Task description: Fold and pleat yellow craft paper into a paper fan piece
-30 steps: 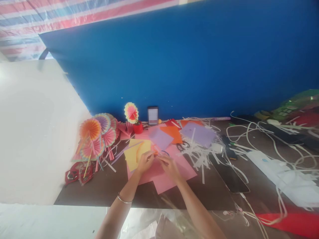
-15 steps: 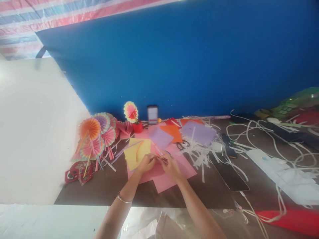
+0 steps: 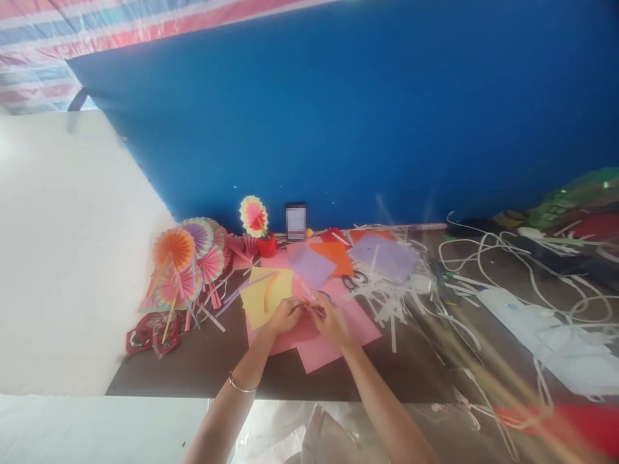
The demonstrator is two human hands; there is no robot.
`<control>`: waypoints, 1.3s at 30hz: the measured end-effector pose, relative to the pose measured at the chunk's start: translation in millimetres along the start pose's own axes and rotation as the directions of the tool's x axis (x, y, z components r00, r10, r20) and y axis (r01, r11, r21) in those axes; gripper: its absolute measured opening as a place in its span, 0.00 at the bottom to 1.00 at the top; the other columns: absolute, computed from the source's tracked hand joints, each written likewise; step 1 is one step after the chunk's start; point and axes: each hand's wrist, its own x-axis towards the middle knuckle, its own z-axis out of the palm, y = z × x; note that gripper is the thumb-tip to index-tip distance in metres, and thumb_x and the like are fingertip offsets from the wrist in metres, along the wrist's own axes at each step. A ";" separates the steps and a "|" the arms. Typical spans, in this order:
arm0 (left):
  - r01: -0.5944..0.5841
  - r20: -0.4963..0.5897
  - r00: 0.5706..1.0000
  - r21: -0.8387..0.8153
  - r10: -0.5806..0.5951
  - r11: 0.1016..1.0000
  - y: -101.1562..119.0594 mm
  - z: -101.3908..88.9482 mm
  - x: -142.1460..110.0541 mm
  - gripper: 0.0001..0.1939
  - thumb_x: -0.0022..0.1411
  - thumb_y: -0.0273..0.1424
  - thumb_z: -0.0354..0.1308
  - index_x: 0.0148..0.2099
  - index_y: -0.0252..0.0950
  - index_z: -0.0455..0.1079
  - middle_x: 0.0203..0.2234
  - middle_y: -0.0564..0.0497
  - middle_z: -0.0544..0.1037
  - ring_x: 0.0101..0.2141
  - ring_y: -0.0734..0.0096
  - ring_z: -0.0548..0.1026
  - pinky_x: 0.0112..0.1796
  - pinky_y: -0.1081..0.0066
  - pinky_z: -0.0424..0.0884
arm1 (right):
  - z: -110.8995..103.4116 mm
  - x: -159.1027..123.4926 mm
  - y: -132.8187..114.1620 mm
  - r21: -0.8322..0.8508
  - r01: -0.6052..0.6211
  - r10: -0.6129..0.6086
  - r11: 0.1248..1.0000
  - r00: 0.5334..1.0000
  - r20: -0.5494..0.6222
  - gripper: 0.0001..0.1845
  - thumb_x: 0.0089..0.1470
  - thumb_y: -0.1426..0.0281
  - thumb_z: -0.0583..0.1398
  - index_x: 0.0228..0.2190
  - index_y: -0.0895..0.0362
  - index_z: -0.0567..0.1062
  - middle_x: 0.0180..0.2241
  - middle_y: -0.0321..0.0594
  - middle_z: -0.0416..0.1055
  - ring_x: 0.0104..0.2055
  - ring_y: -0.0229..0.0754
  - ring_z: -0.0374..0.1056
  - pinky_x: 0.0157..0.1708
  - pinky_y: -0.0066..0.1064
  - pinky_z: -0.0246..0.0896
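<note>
My left hand (image 3: 287, 314) and my right hand (image 3: 329, 317) meet over pink paper sheets (image 3: 319, 354) at the middle of the desk. Fingertips of both are pinched together, nearly touching, around something too small to make out. Just left of my left hand is a yellow sheet (image 3: 258, 296) with a curled orange strip (image 3: 267, 293) on it. A purple sheet (image 3: 312, 265) and an orange one (image 3: 338, 258) lie beyond the fingers. Dark-handled scissors (image 3: 355, 280) rest to the upper right of my right hand.
Pleated paper fans (image 3: 174, 250) crowd the left side. A paper flower (image 3: 254, 216) stands in a red pot (image 3: 266, 246) near an upright phone (image 3: 296, 222). White paper strips (image 3: 387, 299) and tangled cables (image 3: 527, 258) spread rightward. A blurred, arm-like streak (image 3: 512, 380) crosses the right side.
A blurred, arm-like streak has appeared at the right, over where a dark phone lay; that phone no longer shows clearly. My hands have barely moved.
</note>
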 end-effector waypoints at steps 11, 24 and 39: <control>0.039 0.022 0.999 0.014 -0.039 0.999 3.1 -0.7 0.8 0.15 0.61 0.26 0.44 0.41 0.36 0.73 0.38 0.48 0.78 0.37 0.68 0.74 0.43 0.68 0.68 | 0.2 -0.2 -1.2 0.046 -0.052 0.052 0.998 0.999 -0.004 0.19 0.57 0.63 0.53 0.50 0.52 0.66 0.31 0.40 0.75 0.36 0.45 0.71 0.38 0.38 0.68; 0.019 0.051 0.999 -0.006 -0.018 1.000 4.5 -1.3 1.7 0.16 0.59 0.23 0.44 0.42 0.35 0.72 0.38 0.48 0.78 0.38 0.68 0.74 0.43 0.68 0.67 | 4.6 -0.8 5.8 -0.023 -0.023 0.022 0.999 0.999 -0.029 0.15 0.56 0.64 0.55 0.46 0.52 0.68 0.31 0.40 0.75 0.37 0.45 0.71 0.37 0.38 0.68; 0.018 0.057 0.998 0.030 -0.020 0.999 3.3 0.7 1.9 0.17 0.56 0.21 0.45 0.42 0.35 0.73 0.40 0.47 0.78 0.39 0.67 0.74 0.45 0.66 0.67 | 6.0 -0.5 6.6 -0.110 -0.008 0.005 0.994 1.000 -0.028 0.14 0.57 0.65 0.53 0.45 0.53 0.70 0.31 0.41 0.76 0.36 0.45 0.71 0.38 0.39 0.66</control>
